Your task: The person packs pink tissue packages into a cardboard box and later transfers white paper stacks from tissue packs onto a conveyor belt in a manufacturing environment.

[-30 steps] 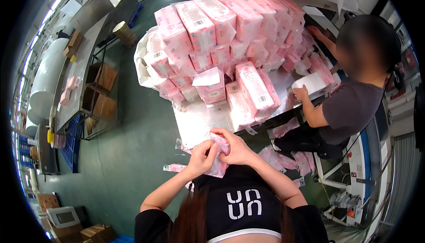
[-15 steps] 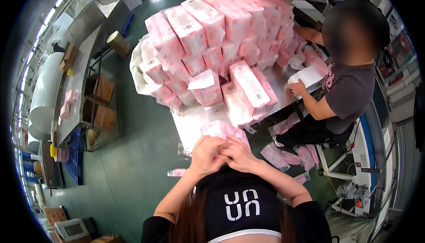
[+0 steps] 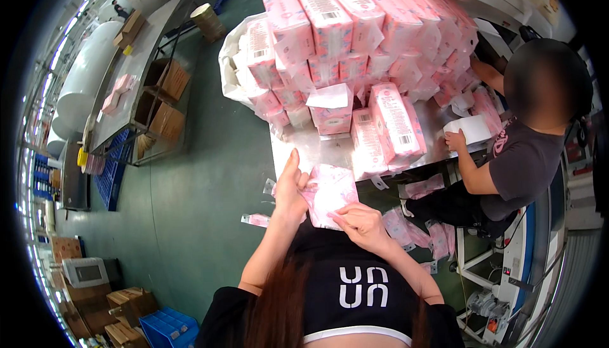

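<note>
In front of my body, at the near edge of the metal table (image 3: 293,148), I hold a pink printed plastic tissue bag (image 3: 332,186). My left hand (image 3: 292,190) grips its left side with the thumb pointing up, away from the plastic. At the lower right corner, my right hand (image 3: 363,226) pinches the film between thumb and fingers. How full the bag is, I cannot tell. Beyond it stands a pink pack with a white top (image 3: 329,102), next to an upright pink tissue pack (image 3: 394,123).
Stacked tissue packs (image 3: 330,18) fill the table's far side. On the right, a co-worker (image 3: 526,145) has a hand on a white tissue block (image 3: 468,130). Pink wrappers (image 3: 398,224) lie on the floor beside the table. A metal workbench (image 3: 143,50) stands at left.
My hands were close together over the bag; now they are apart, left hand on its side and right hand at its lower corner. The view has shifted, moving the scene rightward.
</note>
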The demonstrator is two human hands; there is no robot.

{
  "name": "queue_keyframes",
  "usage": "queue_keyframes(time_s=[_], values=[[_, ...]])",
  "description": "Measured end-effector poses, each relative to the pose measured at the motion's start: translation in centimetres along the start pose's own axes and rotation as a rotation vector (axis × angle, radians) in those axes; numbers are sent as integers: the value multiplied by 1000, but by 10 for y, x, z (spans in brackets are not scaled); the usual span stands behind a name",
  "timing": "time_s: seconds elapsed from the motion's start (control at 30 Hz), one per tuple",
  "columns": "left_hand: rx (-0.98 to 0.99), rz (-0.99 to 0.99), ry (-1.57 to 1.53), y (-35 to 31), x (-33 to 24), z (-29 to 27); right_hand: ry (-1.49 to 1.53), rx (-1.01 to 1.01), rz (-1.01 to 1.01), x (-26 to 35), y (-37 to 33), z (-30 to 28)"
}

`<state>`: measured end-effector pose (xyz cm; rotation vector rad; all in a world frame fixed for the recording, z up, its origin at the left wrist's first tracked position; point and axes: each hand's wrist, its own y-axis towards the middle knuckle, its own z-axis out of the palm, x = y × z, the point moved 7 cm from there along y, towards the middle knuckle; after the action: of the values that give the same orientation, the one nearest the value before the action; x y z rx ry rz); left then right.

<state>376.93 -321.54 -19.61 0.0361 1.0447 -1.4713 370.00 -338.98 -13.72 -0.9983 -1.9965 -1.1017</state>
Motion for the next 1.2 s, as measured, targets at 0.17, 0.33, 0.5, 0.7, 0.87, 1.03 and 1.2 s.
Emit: queue_keyframes(time_s=[0.17,0.33,0.5,0.7,0.87,1.03,1.2], values=[[34,246,-303,90,-111,-29,10,82,-112,25,-2,12],[617,70,-210,112,-69,-39,157,39,-64,-7,15,37],[362,455,1092,72,35,-148,922,-299,807,-168,59,82],[191,583,1765,70,68,-188,1388,-170,1274,-390,75,218],[103,462,1768,149,70,-182,823,-56,1307,-418,53,234],[-389,300,667,176,147,-309,795,225,1385,-329,1,231],[-222,-326,152,144,192,-253,963,473,1499,-320,-45,259]])
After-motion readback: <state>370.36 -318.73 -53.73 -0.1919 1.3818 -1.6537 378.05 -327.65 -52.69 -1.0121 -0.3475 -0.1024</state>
